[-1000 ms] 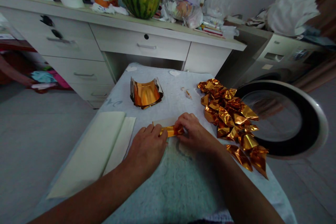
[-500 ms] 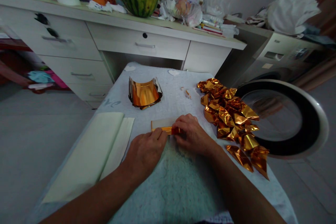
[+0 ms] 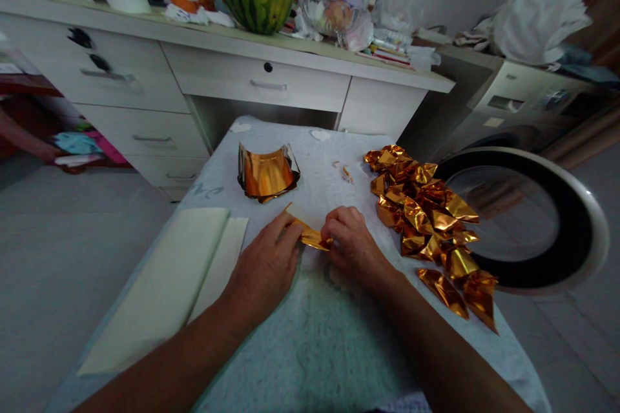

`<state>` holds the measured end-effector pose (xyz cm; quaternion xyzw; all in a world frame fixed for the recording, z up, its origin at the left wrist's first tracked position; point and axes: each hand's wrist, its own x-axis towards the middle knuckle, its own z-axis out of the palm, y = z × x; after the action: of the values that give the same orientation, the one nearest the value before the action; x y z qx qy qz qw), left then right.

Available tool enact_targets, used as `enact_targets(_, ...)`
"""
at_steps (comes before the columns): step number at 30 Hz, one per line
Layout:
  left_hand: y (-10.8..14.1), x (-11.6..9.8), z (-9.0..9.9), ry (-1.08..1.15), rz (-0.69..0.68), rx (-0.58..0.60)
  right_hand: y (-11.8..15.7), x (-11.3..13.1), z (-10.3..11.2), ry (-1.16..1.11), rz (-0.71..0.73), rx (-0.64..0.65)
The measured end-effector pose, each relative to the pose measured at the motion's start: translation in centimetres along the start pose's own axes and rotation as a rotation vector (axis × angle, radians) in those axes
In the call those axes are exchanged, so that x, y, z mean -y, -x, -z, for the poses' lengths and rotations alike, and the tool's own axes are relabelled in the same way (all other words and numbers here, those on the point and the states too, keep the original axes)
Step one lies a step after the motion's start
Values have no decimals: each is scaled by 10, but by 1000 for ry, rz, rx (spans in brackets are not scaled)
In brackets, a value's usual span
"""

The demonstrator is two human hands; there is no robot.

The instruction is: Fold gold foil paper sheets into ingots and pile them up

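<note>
Here, starting at the left, pale paper sheets are lying on the cloth-covered table. Beside them, your left hand is pinching the left end of a small gold foil sheet, fingers bending over it. Beyond that hand, a curved stack of gold foil is sitting on the cloth. The foil sheet is lying between your two hands, partly folded, one corner pointing toward the stack. Your right hand is gripping its right end, fingers curling in. Past that hand, tiny scraps are lying, and rightmost, folded gold pieces are forming a heap near the round washer door.
</note>
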<state>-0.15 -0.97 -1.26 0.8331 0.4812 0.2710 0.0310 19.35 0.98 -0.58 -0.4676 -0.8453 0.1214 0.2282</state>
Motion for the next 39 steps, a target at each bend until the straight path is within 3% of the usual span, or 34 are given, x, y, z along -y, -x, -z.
enact_targets(5,4,5,-3,-35,-12,101,0,5,-3,8,46,131)
enact_targets(9,4,6,0,-111,-21,65,1,6,-1,-11,42,200)
enact_targets(15,1,1,1,207,-8,215,2,1,-1,-104,11,225)
enact_targets(18,0,2,-4,246,32,250,1,-1,0,-132,-23,248)
enact_targets(26,0,-1,-8,241,150,204,-1,-5,-2,-198,-130,248)
enact_targets(39,3,-1,-19,147,139,155,-1,3,-5,-120,-276,180)
